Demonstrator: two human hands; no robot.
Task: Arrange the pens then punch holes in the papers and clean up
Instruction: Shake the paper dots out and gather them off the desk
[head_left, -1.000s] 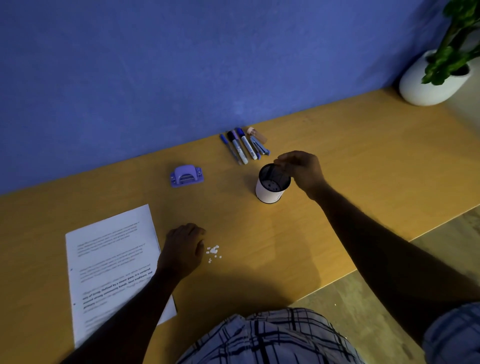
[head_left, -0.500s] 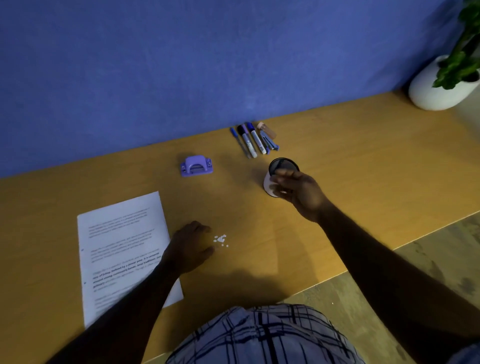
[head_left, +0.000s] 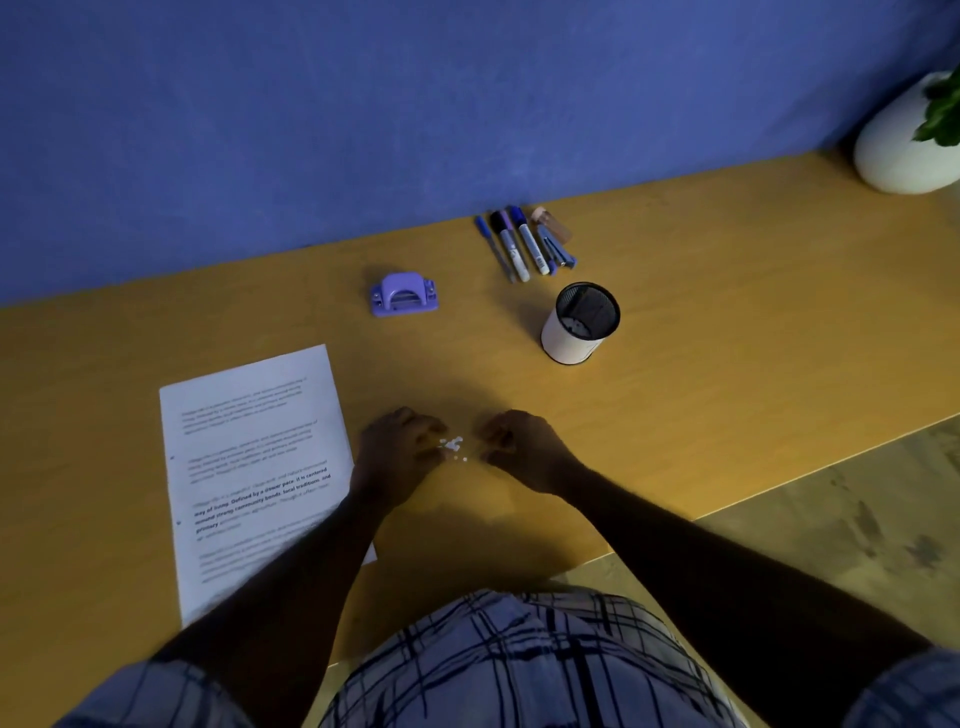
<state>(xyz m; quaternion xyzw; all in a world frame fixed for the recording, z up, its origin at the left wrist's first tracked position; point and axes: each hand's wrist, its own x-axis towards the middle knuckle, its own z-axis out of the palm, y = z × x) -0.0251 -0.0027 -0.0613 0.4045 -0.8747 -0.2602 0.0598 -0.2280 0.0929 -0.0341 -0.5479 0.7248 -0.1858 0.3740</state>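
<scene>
The paper scraps (head_left: 453, 446) lie on the table (head_left: 727, 322) at frame centre, between the left grip (head_left: 397, 454) and the right grip (head_left: 522, 452). Both grips rest on the table with fingers curled. The left fingertips touch the scraps, and whether either grip pinches any cannot be told. The left forearm covers the lower right corner of the papers (head_left: 249, 457). The pen holder (head_left: 579, 325) stands upper right of the scraps, well apart, with bare table between. The table's front edge runs close below the right grip.
</scene>
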